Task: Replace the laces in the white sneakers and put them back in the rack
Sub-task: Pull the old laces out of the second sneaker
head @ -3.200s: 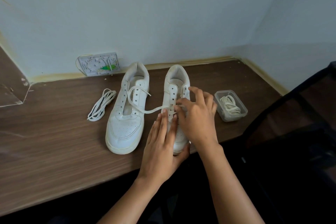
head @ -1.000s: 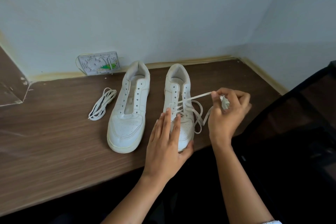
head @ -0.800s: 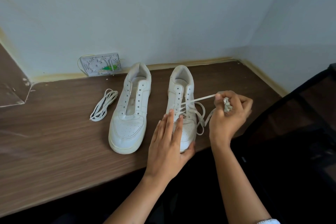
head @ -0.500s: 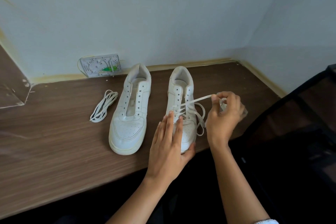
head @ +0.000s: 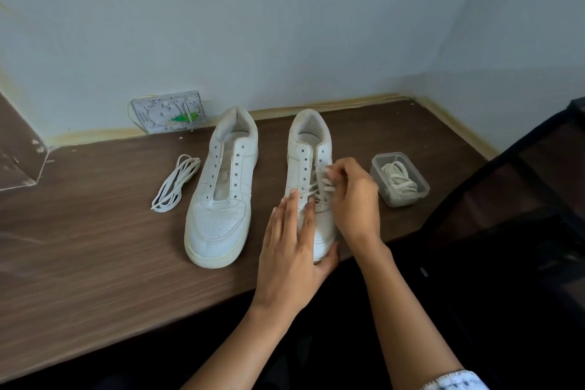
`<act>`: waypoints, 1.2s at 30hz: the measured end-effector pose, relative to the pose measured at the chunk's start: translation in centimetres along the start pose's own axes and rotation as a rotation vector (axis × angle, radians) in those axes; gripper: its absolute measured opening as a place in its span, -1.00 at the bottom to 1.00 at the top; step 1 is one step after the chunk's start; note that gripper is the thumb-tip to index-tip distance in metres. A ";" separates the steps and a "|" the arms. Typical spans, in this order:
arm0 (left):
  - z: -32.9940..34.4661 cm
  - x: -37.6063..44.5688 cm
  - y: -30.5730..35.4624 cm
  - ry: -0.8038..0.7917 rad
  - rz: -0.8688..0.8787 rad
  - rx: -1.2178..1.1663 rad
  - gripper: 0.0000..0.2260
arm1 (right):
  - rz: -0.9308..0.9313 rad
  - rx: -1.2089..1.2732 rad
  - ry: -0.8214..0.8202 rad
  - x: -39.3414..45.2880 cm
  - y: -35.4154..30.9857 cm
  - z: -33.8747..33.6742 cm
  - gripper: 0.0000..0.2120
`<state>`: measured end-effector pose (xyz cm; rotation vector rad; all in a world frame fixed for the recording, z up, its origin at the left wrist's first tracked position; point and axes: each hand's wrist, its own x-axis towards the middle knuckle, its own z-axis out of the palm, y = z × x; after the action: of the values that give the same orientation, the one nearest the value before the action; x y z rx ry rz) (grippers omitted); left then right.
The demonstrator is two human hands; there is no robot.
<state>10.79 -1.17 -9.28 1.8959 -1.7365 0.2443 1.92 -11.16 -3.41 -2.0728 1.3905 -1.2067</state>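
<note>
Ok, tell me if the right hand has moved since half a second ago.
Yes. The right hand has come back left onto the right sneaker, pinching the lace at the eyelets, so the plastic box it covered now shows.

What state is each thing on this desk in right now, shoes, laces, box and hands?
Left sneaker: unlaced, eyelets empty.
Right sneaker: laced only at the lower eyelets.
Lace in the right sneaker: pinched by the right hand.
Left hand: flat, pressing on the right sneaker's toe.
Loose lace: bundled on the desk.
Plastic box: lidless, laces inside.
</note>
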 end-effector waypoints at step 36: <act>-3.5 9.3 -4.4 -0.010 -0.063 -0.743 -0.93 | 0.225 -0.012 -0.448 -5.3 -0.8 -1.1 0.04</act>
<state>17.17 -7.34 -3.09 1.3887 -1.4773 -0.3892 0.70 -5.96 -4.62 -1.9685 1.3633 -0.5974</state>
